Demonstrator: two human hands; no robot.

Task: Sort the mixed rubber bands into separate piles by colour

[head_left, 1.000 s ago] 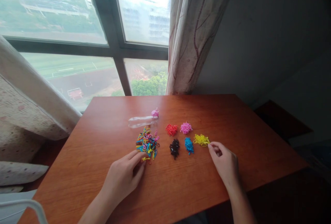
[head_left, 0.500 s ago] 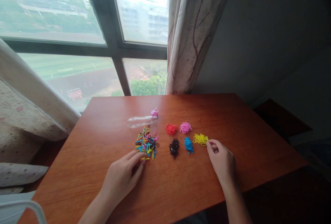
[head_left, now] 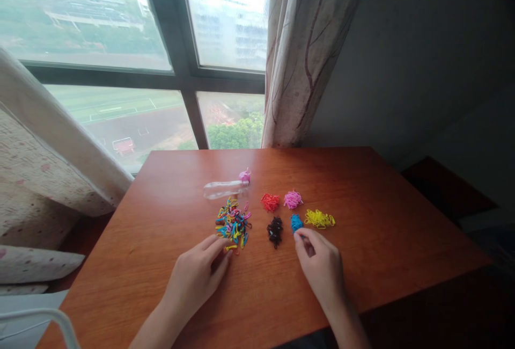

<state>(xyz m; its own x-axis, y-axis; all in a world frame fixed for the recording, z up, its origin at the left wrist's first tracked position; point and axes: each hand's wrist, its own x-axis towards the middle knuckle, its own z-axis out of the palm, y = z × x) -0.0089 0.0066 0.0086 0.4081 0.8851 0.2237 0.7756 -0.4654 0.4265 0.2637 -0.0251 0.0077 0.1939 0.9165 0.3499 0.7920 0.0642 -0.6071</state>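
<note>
My left hand (head_left: 201,268) rests at the near edge of a mixed pile of small coloured rubber bands (head_left: 233,223). Its thumb and forefinger close about a yellow rubber band (head_left: 231,248) at the pile's edge. My right hand (head_left: 322,257) is at the near end of the blue pile (head_left: 296,222), thumb and fingertips pinched together. Whatever is in that pinch is hidden. Around it lie single-colour piles: black (head_left: 275,232) to the left, red (head_left: 270,202) and pink (head_left: 293,199) behind, yellow (head_left: 319,218) to the right.
Behind the mixed pile, a clear plastic container (head_left: 225,190) lies on its side with a pink top (head_left: 245,175). The brown wooden table (head_left: 257,290) meets a window at the back, between curtains (head_left: 293,96). A white curved tube (head_left: 60,322) is at lower left.
My right hand has moved left from the yellow pile to the blue one, its fingers still pinched. The left hand stays at the mixed pile. The view has shifted slightly.
</note>
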